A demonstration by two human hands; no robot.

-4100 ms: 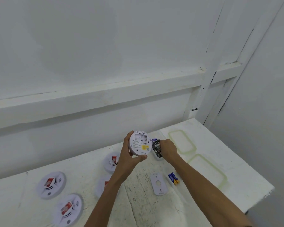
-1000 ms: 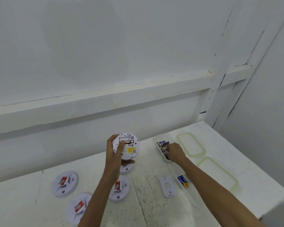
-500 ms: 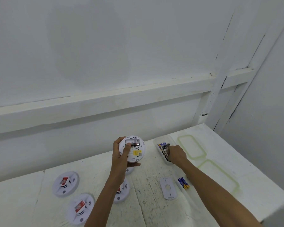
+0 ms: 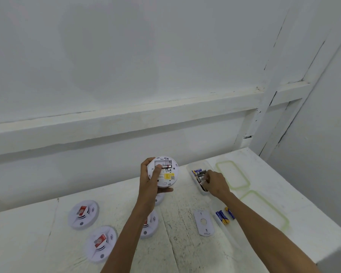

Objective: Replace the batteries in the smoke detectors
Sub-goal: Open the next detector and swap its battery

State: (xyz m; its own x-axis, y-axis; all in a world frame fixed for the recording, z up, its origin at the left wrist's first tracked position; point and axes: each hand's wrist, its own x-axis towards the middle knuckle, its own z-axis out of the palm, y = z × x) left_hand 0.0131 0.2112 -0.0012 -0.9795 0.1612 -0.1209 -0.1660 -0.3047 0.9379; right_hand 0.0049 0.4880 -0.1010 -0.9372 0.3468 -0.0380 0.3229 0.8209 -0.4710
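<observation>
White plastic, back side up: the smoke detector (image 4: 165, 175) being worked on is raised above the far middle of the table (image 4: 47, 223). The left hand (image 4: 149, 178) grips it around the rim, with the thumb lying across the open battery bay onto a dark battery (image 4: 165, 166) seated in the lower slot; the slot above it looks empty. To the right, the right hand (image 4: 217, 182) reaches into a clear tub (image 4: 197, 164) of loose batteries (image 4: 199, 175), fingers curled down among them, though I cannot tell whether one is already pinched. By my reading this unit is about half refilled: one cell is in, a second has to be fetched, and then its mounting plate (image 4: 204, 222), lying on the table nearer the person, has to go back on. A pair of blue batteries (image 4: 222, 217) lies just right of that plate, in what may be a second clear tub; that they are the spent ones is only a guess. Two green-rimmed lids (image 4: 232, 175) rest further right. The rest of the job looks untouched. Two detectors (image 4: 83, 214) sit face up at the near left with red tags on them, a third (image 4: 150, 223) is partly hidden by the left forearm, and a fourth peeks out below the left hand, all apparently closed.
</observation>
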